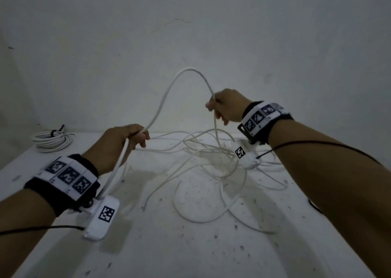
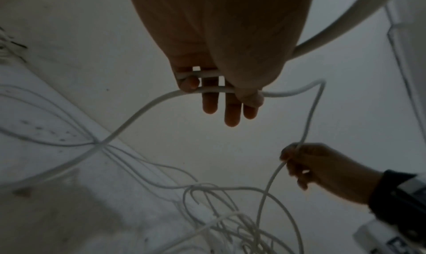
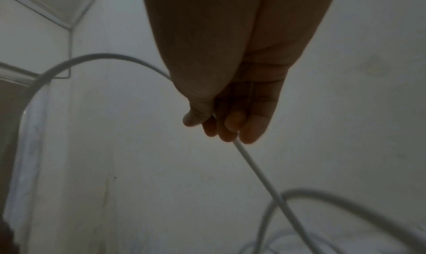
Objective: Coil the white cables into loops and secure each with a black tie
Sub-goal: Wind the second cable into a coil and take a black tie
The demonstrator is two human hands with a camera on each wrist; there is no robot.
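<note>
L hand [image 1: 124,139] grip: fingers curled round two passes of white cable [image 1: 163,99]; R hand [image 1: 225,106] grip: thumb & fingers pinching same cable, raised arch btwn the two. Below R grip: cable drops into loose white tangle [image 1: 211,163] on desk [image 1: 190,246]. Far L of L grip: coiled bundle [image 1: 51,140] w/ black tie [image 1: 56,130], on desk.

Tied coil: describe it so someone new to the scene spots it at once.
Start at the white table and go to its far left corner, by the wall. There lies the tied coil, flat and apart from both hands. Unlike the loose cable tangle mid-table, it is wound into neat stacked loops and bound by a black tie at its far edge.
</note>
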